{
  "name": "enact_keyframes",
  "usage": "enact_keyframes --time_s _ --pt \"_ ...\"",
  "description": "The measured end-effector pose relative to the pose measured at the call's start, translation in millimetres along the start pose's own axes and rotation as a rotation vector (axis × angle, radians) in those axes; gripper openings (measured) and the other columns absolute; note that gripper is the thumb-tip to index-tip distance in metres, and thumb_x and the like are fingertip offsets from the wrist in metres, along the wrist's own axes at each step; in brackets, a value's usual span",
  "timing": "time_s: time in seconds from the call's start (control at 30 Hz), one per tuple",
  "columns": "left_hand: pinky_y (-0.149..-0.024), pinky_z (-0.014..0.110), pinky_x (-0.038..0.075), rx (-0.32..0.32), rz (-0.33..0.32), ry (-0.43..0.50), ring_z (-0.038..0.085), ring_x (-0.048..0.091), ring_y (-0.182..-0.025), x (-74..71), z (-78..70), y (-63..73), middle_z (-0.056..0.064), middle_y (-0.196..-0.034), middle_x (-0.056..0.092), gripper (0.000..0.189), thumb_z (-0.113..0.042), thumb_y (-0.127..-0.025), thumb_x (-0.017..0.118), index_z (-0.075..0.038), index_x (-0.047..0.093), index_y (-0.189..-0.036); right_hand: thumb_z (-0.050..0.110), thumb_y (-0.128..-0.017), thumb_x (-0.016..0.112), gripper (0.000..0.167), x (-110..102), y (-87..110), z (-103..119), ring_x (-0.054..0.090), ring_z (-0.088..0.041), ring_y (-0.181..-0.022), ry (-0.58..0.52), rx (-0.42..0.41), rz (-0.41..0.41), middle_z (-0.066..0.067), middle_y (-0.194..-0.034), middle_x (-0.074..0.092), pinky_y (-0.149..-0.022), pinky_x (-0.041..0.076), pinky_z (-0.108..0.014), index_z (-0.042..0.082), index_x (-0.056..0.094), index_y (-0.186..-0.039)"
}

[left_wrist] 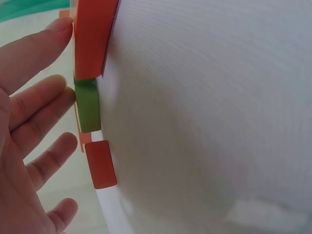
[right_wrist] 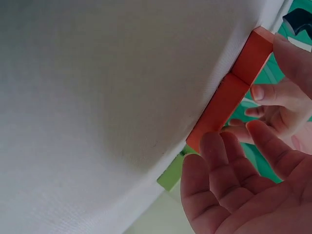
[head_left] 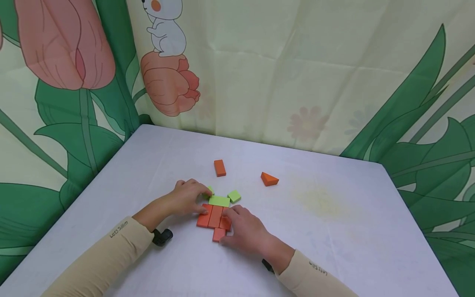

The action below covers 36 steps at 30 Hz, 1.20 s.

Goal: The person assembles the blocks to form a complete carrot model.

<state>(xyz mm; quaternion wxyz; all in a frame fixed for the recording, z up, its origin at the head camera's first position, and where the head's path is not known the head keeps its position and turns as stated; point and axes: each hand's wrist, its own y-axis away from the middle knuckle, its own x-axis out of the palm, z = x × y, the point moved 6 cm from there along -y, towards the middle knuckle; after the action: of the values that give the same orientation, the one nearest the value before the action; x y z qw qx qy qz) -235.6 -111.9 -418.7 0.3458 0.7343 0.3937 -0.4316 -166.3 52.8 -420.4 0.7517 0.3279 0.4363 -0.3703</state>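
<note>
Three red-orange blocks (head_left: 215,217) lie side by side on the table. A light green oblong block (head_left: 219,201) adjoins their far ends, and a smaller red block (head_left: 219,234) their near side. My left hand (head_left: 188,197) reaches in from the left, its thumb at the leftmost red block and its fingertips at a small green block (left_wrist: 87,106), partly hidden in the head view. From the right, my right hand (head_left: 248,231) has its fingertips over the rightmost red block (right_wrist: 218,106) and its thumb at the smaller red one. Another green block (head_left: 234,196) sits off the far right corner.
Farther back on the white-covered table (head_left: 334,231) lie an orange oblong block (head_left: 220,168) and an orange triangular block (head_left: 269,179). A printed curtain (head_left: 256,74) hangs behind the table's far edge.
</note>
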Motion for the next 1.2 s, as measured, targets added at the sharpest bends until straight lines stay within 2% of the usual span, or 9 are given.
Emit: enact_keyframes --time_s 0.2,0.4,0.6,0.73,0.87,0.97,1.2 --pt "-0.100 0.059 0.029 0.005 -0.002 -0.002 0.026 0.047 -0.124 -0.7 1.7 1.3 -0.004 -0.123 0.066 0.050 -0.031 -0.080 0.086 -0.016 0.069 -0.125 0.039 -0.085 0.080 0.062 -1 -3.6 1 0.049 -0.024 -0.124 -0.003 -0.044 -0.016 -0.005 -0.137 0.054 -0.098 0.048 -0.041 0.010 0.057 -0.135" --pt "-0.099 0.058 0.029 0.012 -0.007 0.001 0.027 0.046 -0.125 -1.5 3.5 2.8 -0.004 -0.123 0.066 0.050 -0.031 -0.080 0.086 -0.016 0.069 -0.124 0.047 -0.084 0.078 0.070 -3 -14.3 1 0.043 -0.026 -0.131 0.022 -0.099 -0.035 -0.003 -0.142 0.052 -0.105 0.040 -0.046 0.011 0.055 -0.139" --pt "-0.100 0.057 0.030 0.024 -0.023 0.032 0.027 0.046 -0.125 -0.6 4.2 3.1 -0.005 -0.121 0.066 0.048 -0.029 -0.080 0.086 -0.016 0.069 -0.124 0.052 -0.082 0.078 0.073 -1 -19.9 -2 0.043 -0.026 -0.127 0.043 -0.069 0.000 0.000 -0.139 0.054 -0.101 0.039 -0.047 0.014 0.054 -0.139" --pt "-0.099 0.055 0.030 0.041 -0.061 0.080 0.027 0.046 -0.124 -2.4 8.1 3.3 -0.003 -0.126 0.064 0.047 -0.028 -0.083 0.084 -0.016 0.068 -0.126 0.052 -0.081 0.079 0.072 -2 -20.5 -3 0.043 -0.025 -0.125 0.035 -0.053 0.005 0.001 -0.136 0.055 -0.099 0.039 -0.045 0.015 0.054 -0.138" --pt "-0.098 0.054 0.032 0.005 -0.107 0.078 0.027 0.046 -0.124 -5.5 22.0 2.3 -0.001 -0.137 0.059 0.051 -0.026 -0.086 0.081 -0.015 0.064 -0.133 0.052 -0.081 0.079 0.073 -2 -20.6 -4 0.043 -0.025 -0.126 0.029 -0.040 0.010 0.001 -0.135 0.056 -0.100 0.038 -0.045 0.015 0.054 -0.138" --pt "-0.098 0.054 0.034 -0.035 -0.118 0.044 0.030 0.047 -0.125 -7.6 33.8 0.4 0.002 -0.136 0.060 0.054 -0.024 -0.088 0.079 -0.013 0.061 -0.137 0.052 -0.080 0.079 0.074 -2 -19.7 -5 0.043 -0.025 -0.126 0.030 -0.027 0.014 0.000 -0.136 0.055 -0.101 0.037 -0.046 0.015 0.054 -0.139" --pt "-0.097 0.055 0.037 -0.089 -0.085 0.019 0.034 0.048 -0.124 -12.4 45.0 -2.8 0.008 -0.130 0.064 0.047 -0.016 -0.091 0.075 -0.009 0.062 -0.136 0.053 -0.081 0.079 0.073 -2 -18.7 -7 0.043 -0.025 -0.125 0.044 -0.030 0.011 0.000 -0.137 0.055 -0.099 0.038 -0.045 0.016 0.053 -0.139"
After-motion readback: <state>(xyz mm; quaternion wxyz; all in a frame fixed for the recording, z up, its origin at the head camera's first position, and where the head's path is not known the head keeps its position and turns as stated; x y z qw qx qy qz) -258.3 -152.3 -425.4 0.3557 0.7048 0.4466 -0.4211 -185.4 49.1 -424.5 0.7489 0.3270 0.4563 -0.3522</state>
